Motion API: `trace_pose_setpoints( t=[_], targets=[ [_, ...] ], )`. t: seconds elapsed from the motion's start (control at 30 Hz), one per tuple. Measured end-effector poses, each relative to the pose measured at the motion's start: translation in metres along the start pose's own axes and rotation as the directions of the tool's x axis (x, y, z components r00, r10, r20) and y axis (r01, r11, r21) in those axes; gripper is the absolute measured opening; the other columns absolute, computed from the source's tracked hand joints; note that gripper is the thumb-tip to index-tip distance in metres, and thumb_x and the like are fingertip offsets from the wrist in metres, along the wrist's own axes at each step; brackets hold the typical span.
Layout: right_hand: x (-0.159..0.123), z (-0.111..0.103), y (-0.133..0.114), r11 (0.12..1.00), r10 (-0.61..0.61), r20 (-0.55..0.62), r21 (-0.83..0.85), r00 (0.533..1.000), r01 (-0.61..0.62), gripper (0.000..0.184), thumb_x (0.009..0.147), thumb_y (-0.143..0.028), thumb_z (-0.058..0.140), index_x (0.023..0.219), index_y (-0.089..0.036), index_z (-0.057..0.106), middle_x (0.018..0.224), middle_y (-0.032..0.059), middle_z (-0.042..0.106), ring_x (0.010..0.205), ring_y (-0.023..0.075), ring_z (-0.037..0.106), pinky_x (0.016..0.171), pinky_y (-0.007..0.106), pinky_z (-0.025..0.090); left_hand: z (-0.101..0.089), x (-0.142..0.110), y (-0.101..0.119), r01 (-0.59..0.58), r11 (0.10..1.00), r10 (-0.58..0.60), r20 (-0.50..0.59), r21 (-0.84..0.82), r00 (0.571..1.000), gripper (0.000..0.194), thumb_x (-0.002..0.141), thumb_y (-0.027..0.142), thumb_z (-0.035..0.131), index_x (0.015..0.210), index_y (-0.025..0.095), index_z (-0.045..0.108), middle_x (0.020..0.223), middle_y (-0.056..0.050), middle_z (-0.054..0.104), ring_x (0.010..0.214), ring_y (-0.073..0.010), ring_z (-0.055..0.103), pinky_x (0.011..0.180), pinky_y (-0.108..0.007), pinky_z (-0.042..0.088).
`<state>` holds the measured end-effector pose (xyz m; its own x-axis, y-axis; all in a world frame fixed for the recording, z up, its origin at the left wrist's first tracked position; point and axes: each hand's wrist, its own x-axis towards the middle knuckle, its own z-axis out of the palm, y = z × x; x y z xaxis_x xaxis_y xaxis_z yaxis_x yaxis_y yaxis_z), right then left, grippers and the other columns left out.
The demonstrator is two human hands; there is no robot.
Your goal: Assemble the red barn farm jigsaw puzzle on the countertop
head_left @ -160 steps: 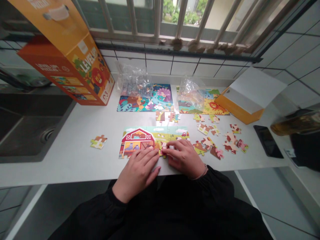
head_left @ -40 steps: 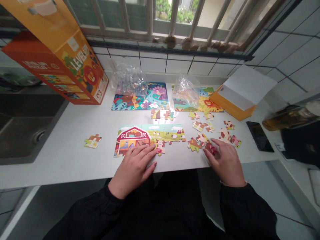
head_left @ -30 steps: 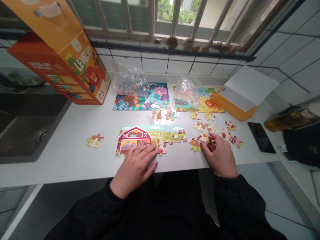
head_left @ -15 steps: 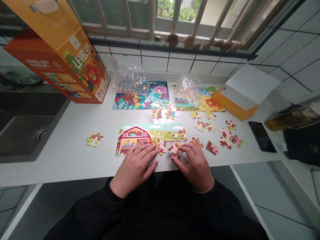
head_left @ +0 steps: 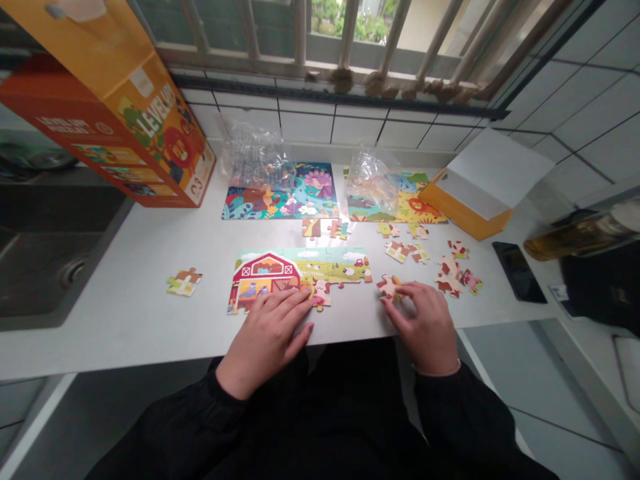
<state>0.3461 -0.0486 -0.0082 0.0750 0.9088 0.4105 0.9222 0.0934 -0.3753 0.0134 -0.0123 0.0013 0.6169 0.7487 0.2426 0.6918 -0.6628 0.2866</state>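
A partly joined farm jigsaw puzzle (head_left: 325,270) with a red barn lies on the counter in front of me. My left hand (head_left: 270,340) rests flat over its lower edge, fingers stretched out, beside the pink-nosed cow face piece (head_left: 321,291). To the right, my right hand (head_left: 426,327) pinches a brown-and-cream puzzle piece (head_left: 387,285) between thumb and fingers, apart from the joined part. Loose cow-patterned pieces (head_left: 449,275) and a pink pig piece (head_left: 471,281) lie beyond that hand. A single puzzle piece (head_left: 185,282) sits off to the left.
Behind are two picture sheets (head_left: 315,190) (head_left: 417,200) with clear plastic bags (head_left: 260,160) (head_left: 373,177) on them. An orange puzzle box (head_left: 165,140) stands near the sink (head_left: 55,267). At right are an open yellow box (head_left: 465,207), a phone (head_left: 519,272) and a bottle (head_left: 565,237).
My right hand has moved right with the puzzle piece, away from the cow face piece, and now covers the spot where another pig piece lay. My left hand has stayed on the puzzle.
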Motion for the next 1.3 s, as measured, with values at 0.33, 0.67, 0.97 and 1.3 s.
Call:
trace_pose_setpoints(
  t=[0.33, 0.67, 0.97, 1.3],
  targets=[
    [0.024, -0.002, 0.063, 0.955, 0.181, -0.062, -0.228, 0.981, -0.191, 0.034, 0.097, -0.056, 0.072, 0.098, -0.022, 0.071, 0.104, 0.0141, 0.073, 0.103, 0.0341, 0.064, 0.103, 0.051, 0.048, 0.0, -0.001, 0.0, 0.007, 1.0, -0.007, -0.007, -0.019, 1.0, 0.041, 0.106, 0.03, 0.065, 0.147, 0.025, 0.068, 0.158, -0.008, 0.066, 0.142, -0.0334, 0.062, 0.118, -0.057, 0.044],
    [0.013, -0.024, 0.08, 0.838, 0.368, -0.116, -0.387, 0.923, -0.383, 0.04, 0.1, -0.057, 0.06, 0.106, -0.018, 0.071, 0.103, 0.0195, 0.07, 0.103, 0.0395, 0.064, 0.091, 0.053, 0.051, 0.0, 0.0, 0.0, 0.0, 1.0, 0.0, 0.001, -0.006, 1.0, 0.041, 0.108, 0.031, 0.062, 0.148, 0.026, 0.066, 0.159, -0.008, 0.065, 0.143, -0.033, 0.061, 0.117, -0.056, 0.044],
    [0.013, -0.044, 0.098, 0.831, 0.471, 0.04, -0.355, 0.881, -0.428, 0.047, 0.093, -0.06, 0.065, 0.118, -0.02, 0.069, 0.112, 0.0183, 0.079, 0.101, 0.038, 0.072, 0.082, 0.048, 0.053, 0.001, -0.001, -0.001, 0.006, 1.0, -0.006, -0.004, -0.018, 1.0, 0.042, 0.107, 0.03, 0.064, 0.148, 0.026, 0.067, 0.159, -0.009, 0.066, 0.143, -0.0335, 0.061, 0.117, -0.057, 0.046],
    [0.006, -0.065, 0.118, 0.907, 0.412, 0.206, -0.188, 0.888, -0.377, 0.062, 0.086, -0.054, 0.069, 0.138, -0.022, 0.06, 0.123, 0.0158, 0.08, 0.108, 0.037, 0.078, 0.088, 0.048, 0.059, 0.001, -0.001, -0.001, -0.004, 1.0, 0.004, -0.005, -0.009, 1.0, 0.043, 0.108, 0.031, 0.063, 0.15, 0.024, 0.065, 0.159, -0.008, 0.065, 0.143, -0.0327, 0.061, 0.117, -0.057, 0.045]
  ],
)
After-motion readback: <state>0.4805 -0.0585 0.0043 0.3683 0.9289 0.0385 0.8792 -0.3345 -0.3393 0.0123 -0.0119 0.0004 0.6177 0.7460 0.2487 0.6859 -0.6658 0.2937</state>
